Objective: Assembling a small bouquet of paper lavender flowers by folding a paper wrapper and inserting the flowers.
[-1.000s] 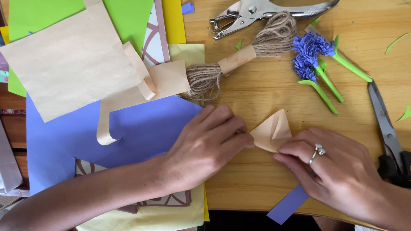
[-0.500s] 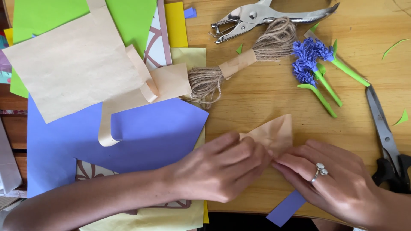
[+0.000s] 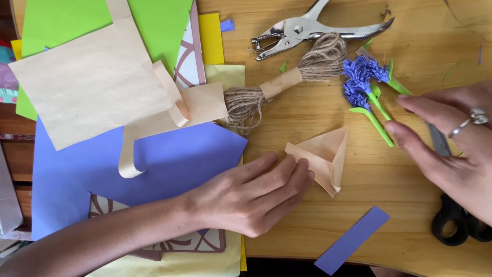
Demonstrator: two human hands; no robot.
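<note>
The fingers (image 3: 292,172) of the left hand (image 3: 246,197) are lying close together, their tips pressing down on the near left edge of a folded tan paper cone (image 3: 323,159); they are holding it flat rather than pinching it; the cone is resting on the wooden desk (image 3: 410,205) near its middle, with its open folds pointing away from the hand. The right hand (image 3: 456,154) is hovering at the right edge of the view, its fingers (image 3: 415,143) loosely spread and stretched leftward, gripping nothing; a ring is showing on one of them; the fingertips are sitting just beside the green stems of three blue paper flowers (image 3: 366,84), though whether they are touching cannot be told. Under that hand black-handled scissors (image 3: 453,225) are lying, partly hidden. Beyond the cone a bundle of twine (image 3: 287,82) with a tan paper band is lying slantwise, and past it a metal hole punch (image 3: 312,31) is resting near the far edge. A narrow blue paper strip (image 3: 351,240) is lying near the front edge of the desk. To the left, a large blue sheet (image 3: 169,164) is sitting under the left forearm, with a tan sheet (image 3: 87,87), a curled tan strip (image 3: 130,154), and green paper (image 3: 159,25) and yellow paper (image 3: 211,38) stacked farther out.
</note>
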